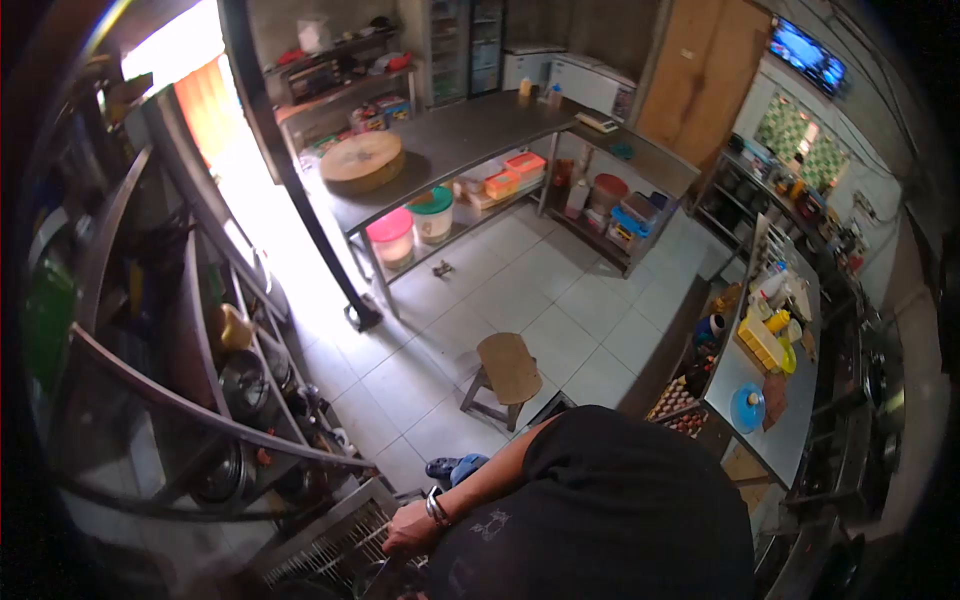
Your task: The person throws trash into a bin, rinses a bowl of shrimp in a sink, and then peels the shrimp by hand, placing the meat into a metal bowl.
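My right hand [410, 528] is low in the frame, left of the middle, with a shiny metal band [435, 507] on its wrist. Its fingers are curled closed, but what they hold is too small and dark to make out. Beneath and beside it lies a metal rack [335, 535] with thin bars or slots. My black sleeve [600, 500] fills the bottom of the view. Just beyond the forearm show a dark shoe [440, 467] and a bit of blue trouser leg. My left hand does not show.
A wooden stool [508, 368] stands on the tiled floor. Behind it is a long counter [450, 135] bearing a round wooden block [362, 160]. Metal shelves [195, 300] with pots curve along the left. At right, a worktable [725, 385] holds a yellow basket [760, 345] and a blue container [747, 408].
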A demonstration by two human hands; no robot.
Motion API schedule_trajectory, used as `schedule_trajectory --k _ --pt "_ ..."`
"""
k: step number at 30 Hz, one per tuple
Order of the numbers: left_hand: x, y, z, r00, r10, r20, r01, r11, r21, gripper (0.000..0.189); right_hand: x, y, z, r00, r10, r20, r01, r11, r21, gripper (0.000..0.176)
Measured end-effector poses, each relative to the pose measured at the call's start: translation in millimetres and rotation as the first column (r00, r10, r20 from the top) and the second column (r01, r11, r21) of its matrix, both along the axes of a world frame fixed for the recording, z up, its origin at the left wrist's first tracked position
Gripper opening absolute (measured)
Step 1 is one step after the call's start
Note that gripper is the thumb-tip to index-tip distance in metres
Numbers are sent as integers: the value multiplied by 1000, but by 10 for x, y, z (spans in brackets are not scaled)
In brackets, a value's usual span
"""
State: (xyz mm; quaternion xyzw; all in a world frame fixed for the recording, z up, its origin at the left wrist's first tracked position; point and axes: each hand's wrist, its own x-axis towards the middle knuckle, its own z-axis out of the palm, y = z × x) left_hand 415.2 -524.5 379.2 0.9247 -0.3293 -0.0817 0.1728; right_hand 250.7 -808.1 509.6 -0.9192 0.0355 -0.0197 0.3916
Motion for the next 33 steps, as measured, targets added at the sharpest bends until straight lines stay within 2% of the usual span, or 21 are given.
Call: schedule_trajectory --k 2,3,4,5,6,7,8,9,10,11,12,14,16,20,24,25,26,27,30,31,33 --pt "489 195 -1042 989 -35 -146 49 995 92 27 32 28 6 993 28 111 -26 1000 -12 18" --pt "-219 -268 178 954 133 -267 -179 972 -154 23 30 -19 213 989 109 -100 -113 993 -31 25" --pt "-261 -293 224 922 137 -363 -273 894 -356 22 86 21 -19 988 92 -126 -96 995 -24 26" --pt "-331 -369 437 857 186 -480 -396 833 -385 19 61 2 157 984 65 -165 -51 995 88 25" --pt "-300 -363 458 804 133 -579 -453 768 -453 14 75 34 188 978 40 -205 -29 998 56 25" --pt "-313 -361 472 704 96 -703 -574 660 -484 9 133 66 -127 970 49 -237 -28 995 91 26" --pt "-315 -320 382 518 15 -855 -763 460 -454 11 124 36 67 991 47 -124 -38 996 77 25" --pt "-324 -256 276 437 -185 -880 -835 280 -474 20 159 38 -72 998 58 -33 -56 996 64 22" --pt "-400 -270 366 433 -226 -873 -869 153 -471 30 243 50 25 996 28 -80 -21 997 80 18" --pt "-359 -241 472 395 -124 -910 -882 227 -413 33 354 61 190 987 25 -156 -14 998 68 17" --pt "-372 -297 574 394 -79 -916 -899 177 -401 34 418 58 207 997 33 -67 -31 999 32 18" --pt "-518 -310 728 374 0 -927 -925 70 -373 34 502 111 391 982 88 -166 -89 996 1 24" --pt "-537 -272 740 416 -92 -905 -908 -1 -418 24 638 167 455 962 159 -220 -160 987 13 26" --pt "-541 -253 689 406 -141 -903 -910 -160 -384 11 746 120 341 935 249 -251 -256 967 5 26" --pt "-535 -231 637 488 -167 -857 -867 -209 -453 9 846 92 225 925 286 -251 -287 957 31 27" --pt "-558 -238 636 494 -105 -863 -863 -185 -471 8 832 91 195 924 286 -253 -293 956 11 28" --pt "-586 -266 691 443 -90 -892 -881 -230 -414 8 804 68 144 928 270 -255 -283 959 -11 29" --pt "-590 -284 743 390 -79 -917 -895 -264 -358 8 779 37 7 927 304 -219 -298 953 59 28" --pt "-619 -218 739 401 -40 -915 -908 -152 -391 8 749 -5 65 913 307 -267 -292 952 96 30" --pt "-614 -221 777 393 -36 -919 -913 -137 -385 8 696 -15 -179 917 341 -204 -323 939 118 30" --pt "-581 -186 830 380 -97 -920 -924 -84 -372 7 683 -25 -34 894 331 -302 -294 942 161 29"
